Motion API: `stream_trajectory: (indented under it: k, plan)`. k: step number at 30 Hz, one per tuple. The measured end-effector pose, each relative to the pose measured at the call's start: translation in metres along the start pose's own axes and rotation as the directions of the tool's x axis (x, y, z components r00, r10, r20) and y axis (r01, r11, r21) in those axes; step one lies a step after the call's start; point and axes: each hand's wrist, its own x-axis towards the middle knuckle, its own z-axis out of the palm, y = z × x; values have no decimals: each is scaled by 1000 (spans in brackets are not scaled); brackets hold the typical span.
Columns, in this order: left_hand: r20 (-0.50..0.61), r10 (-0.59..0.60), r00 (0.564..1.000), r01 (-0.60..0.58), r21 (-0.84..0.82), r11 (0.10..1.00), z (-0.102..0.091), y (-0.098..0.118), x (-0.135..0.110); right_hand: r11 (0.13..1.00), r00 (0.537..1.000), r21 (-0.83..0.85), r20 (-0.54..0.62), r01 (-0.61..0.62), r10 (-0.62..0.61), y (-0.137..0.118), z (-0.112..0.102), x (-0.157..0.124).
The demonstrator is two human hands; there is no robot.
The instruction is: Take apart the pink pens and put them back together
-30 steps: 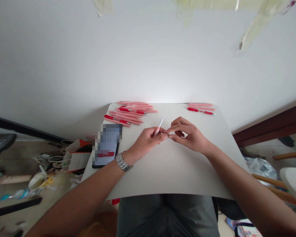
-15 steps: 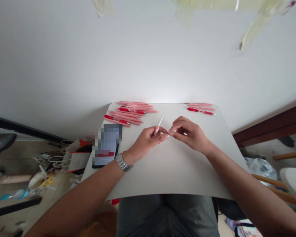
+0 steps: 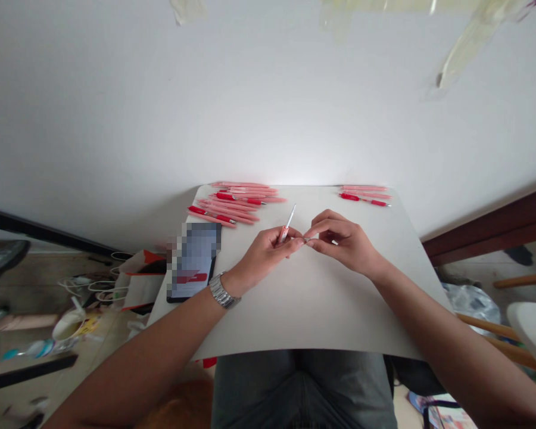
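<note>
Pen [image 3: 285, 231], one: partly hidden in your left hand [image 3: 270, 247]. Piece [image 3: 307, 240], one: pinched by your right hand [image 3: 343, 237], too small to tell. Pen pile [image 3: 227, 208]: some covered by others, count uncertain. Phone [image 3: 191, 259]: blurred into blocks. Tape [image 3: 467, 50]: cut by the top edge. Your forearms [image 3: 154, 360]: cut by the bottom edge. Shoe [image 3: 2, 263]: cut by the left edge.

Nothing legible here! Phone screen [image 3: 195, 256], left of centre, pixelated; any print on the mid-frame pen piece [image 3: 283, 235], too small.
</note>
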Motion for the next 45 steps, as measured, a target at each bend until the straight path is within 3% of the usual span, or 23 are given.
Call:
stream_trajectory:
  k: [27,38,45]
  plan:
    - [-23,28,999,-27,43,999,-1,2,-2,993,996,88,-23,-82,84,1,0,0]
    - [-3,19,1000,-19,82,996,-1,0,-2,996,999,74,24,-48,46,0,1,-1]
    - [17,49,999,-52,195,979,3,5,-5,979,989,164,-67,-119,131,0,-2,-2]
